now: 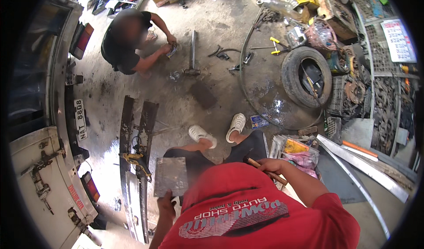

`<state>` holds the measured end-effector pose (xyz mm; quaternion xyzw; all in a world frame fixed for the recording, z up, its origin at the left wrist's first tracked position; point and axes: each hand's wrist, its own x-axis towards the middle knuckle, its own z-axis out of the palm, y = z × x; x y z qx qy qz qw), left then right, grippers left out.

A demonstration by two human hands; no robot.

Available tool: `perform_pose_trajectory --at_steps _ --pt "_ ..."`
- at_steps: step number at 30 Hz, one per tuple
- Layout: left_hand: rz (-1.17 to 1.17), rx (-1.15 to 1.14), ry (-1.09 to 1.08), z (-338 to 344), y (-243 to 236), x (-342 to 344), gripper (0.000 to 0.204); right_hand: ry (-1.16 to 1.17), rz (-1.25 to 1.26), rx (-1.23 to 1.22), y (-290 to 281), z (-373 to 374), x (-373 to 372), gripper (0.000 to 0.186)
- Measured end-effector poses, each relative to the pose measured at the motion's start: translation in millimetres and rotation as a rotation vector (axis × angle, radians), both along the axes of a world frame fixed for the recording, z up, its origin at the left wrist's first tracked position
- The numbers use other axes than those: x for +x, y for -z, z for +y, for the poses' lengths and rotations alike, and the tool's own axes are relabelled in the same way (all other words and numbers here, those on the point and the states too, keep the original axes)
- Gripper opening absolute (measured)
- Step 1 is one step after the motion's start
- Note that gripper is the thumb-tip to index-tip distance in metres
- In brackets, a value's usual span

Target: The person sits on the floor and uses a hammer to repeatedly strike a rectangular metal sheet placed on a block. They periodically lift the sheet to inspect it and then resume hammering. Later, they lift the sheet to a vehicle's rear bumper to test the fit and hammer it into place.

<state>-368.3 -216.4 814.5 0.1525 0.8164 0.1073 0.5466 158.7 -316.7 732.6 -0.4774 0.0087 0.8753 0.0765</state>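
My left hand point(166, 205) grips the near edge of a flat grey square metal plate point(170, 175), fingers partly hidden under it. The plate is beside my left thigh, next to two long metal rails point(128, 134) on the floor. Across those rails lies a yellow-and-black power tool point(136, 163). On the other side, my right hand point(270, 165) is closed around a wooden tool handle point(279, 179) by my right thigh; its working end cannot be made out. My red shirt fills the space between the hands. Both white shoes point(237, 122) rest on the concrete.
A crouching person point(126, 41) in dark clothing handles something small ahead left, near a sledgehammer point(193, 54). A tire point(306, 77), a curved hose point(242, 79) and a yellow-handled tool point(275, 46) lie ahead right. A vehicle point(48, 169) stands left; metal strips point(362, 167) lie right.
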Motion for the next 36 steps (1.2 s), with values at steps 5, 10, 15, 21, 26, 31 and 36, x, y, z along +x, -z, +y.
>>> perform_pose_trajectory --at_steps 5,10,15,21,26,31,36 --pt "-0.117 0.082 -0.085 94.5 60.3 44.5 0.036 0.002 -0.113 0.117 81.6 60.8 11.1 0.043" --pt "-0.258 -0.047 -0.172 152.3 197.9 137.1 0.045 0.478 -0.243 0.130 172.3 154.1 -3.9 0.046" --pt "-0.623 0.216 -0.164 176.1 286.5 289.4 0.056 0.682 -0.393 0.205 279.9 257.6 -6.0 0.051" --pt "-0.588 -0.212 0.086 190.6 460.1 300.5 0.056 0.605 -0.551 0.408 431.8 327.3 11.5 0.053" --pt "-0.859 0.061 -0.217 244.2 608.4 247.8 0.072 0.482 -0.530 0.471 532.4 365.1 16.6 0.056" --pt "-0.618 0.057 -0.130 282.1 699.6 260.7 0.065 0.314 -0.525 0.531 599.4 380.8 -5.9 0.067" --pt "-0.466 0.219 -0.205 278.8 737.8 284.4 0.042 0.257 -0.546 0.479 638.0 386.7 -5.4 0.073"
